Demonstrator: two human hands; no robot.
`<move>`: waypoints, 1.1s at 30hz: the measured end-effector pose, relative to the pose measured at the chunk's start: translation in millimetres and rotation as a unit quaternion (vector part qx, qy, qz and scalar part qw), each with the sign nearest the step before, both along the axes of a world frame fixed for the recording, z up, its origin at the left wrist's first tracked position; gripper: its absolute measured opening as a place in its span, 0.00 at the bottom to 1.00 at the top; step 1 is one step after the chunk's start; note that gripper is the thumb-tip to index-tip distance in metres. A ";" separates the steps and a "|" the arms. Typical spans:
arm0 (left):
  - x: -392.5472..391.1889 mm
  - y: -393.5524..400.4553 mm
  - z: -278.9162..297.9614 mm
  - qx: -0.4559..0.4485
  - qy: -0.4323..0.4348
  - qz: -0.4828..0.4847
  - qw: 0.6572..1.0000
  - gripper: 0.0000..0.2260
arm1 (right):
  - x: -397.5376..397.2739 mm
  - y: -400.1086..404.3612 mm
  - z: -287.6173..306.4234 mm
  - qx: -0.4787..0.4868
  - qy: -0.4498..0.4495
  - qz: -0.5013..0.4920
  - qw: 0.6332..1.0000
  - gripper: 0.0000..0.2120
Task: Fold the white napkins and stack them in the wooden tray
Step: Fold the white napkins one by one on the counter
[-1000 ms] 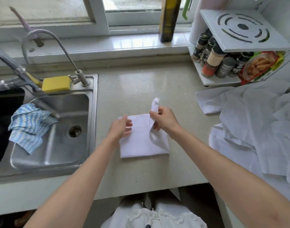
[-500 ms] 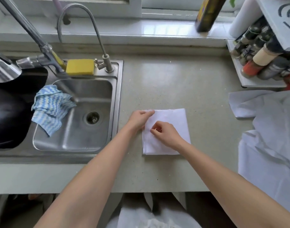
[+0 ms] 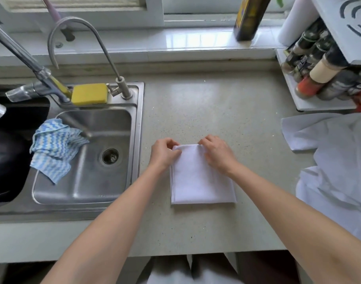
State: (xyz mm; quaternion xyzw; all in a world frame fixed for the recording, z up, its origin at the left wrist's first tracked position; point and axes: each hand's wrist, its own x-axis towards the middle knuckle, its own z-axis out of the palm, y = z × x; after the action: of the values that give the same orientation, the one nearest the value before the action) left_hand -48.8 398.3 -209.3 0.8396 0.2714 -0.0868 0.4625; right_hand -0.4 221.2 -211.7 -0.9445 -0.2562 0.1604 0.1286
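Note:
A folded white napkin (image 3: 200,181) lies flat on the speckled countertop (image 3: 216,107), in front of me near the counter's front edge. My left hand (image 3: 164,153) pinches its far left corner with curled fingers. My right hand (image 3: 217,153) grips the far right corner in the same way. A loose pile of unfolded white napkins (image 3: 335,167) covers the counter at the right. No wooden tray is in view.
A steel sink (image 3: 87,160) sits to the left with a blue-and-white cloth (image 3: 54,150) over its edge, a yellow sponge (image 3: 89,94) and two faucets. A white spice rack (image 3: 323,72) with several jars stands at the back right. A dark bottle (image 3: 249,17) stands on the window sill.
The raised right flap was laid over, leaving the napkin a narrower rectangle. Both hands moved from its middle and left edge to its two far corners. The camera tilted further down.

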 end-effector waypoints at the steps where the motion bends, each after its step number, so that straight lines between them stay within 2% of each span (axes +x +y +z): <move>1: -0.2 1.2 0.6 0.005 -0.003 0.005 1.000 0.04 | 2.8 -0.1 -1.2 -0.010 -0.004 0.005 1.000 0.16; 5: 2.7 4.8 0.4 0.051 -0.005 -0.007 0.999 0.03 | 9.0 0.6 -0.7 0.002 -0.016 -0.026 1.000 0.10; 10: 8.5 0.3 1.4 0.105 0.015 -0.050 0.993 0.06 | 10.5 -1.7 -0.6 -0.005 -0.021 -0.018 1.000 0.10; 14: 7.9 1.8 1.3 0.117 0.023 -0.069 0.990 0.07 | -2.0 -12.0 -8.2 -0.006 -0.051 -0.009 0.999 0.14; 19: 5.3 2.0 0.8 0.122 0.016 -0.075 0.990 0.07 | -34.2 -24.6 -20.9 0.026 -0.057 0.001 0.998 0.24; 24: 2.4 -1.0 1.1 0.148 -0.001 -0.087 0.985 0.08 | -54.7 -34.6 -38.9 -0.035 -0.036 0.024 0.998 0.29; 26: -1.7 -5.9 1.5 0.195 -0.030 -0.095 0.976 0.10 | -56.8 -35.6 -43.8 -0.052 -0.049 0.022 0.997 0.29; 28: -13.1 -21.4 -0.1 0.240 -0.097 -0.108 0.960 0.13 | -57.5 -33.4 -46.4 -0.052 -0.053 0.017 0.997 0.29; 30: -29.4 -47.1 -5.6 0.245 -0.138 -0.140 0.949 0.15 | -58.3 -31.3 -48.1 -0.042 -0.058 0.002 0.997 0.29; 33: -51.7 -71.7 -24.4 0.250 -0.072 -0.186 0.948 0.19 | -58.9 -29.2 -48.1 -0.041 -0.063 -0.014 0.997 0.29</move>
State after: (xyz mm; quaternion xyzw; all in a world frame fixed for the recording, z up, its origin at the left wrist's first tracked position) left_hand -100.5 326.6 -233.7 0.9678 0.0900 -0.0401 0.2315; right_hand -59.4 192.0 -259.7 -0.9608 -0.2435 0.1090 0.0758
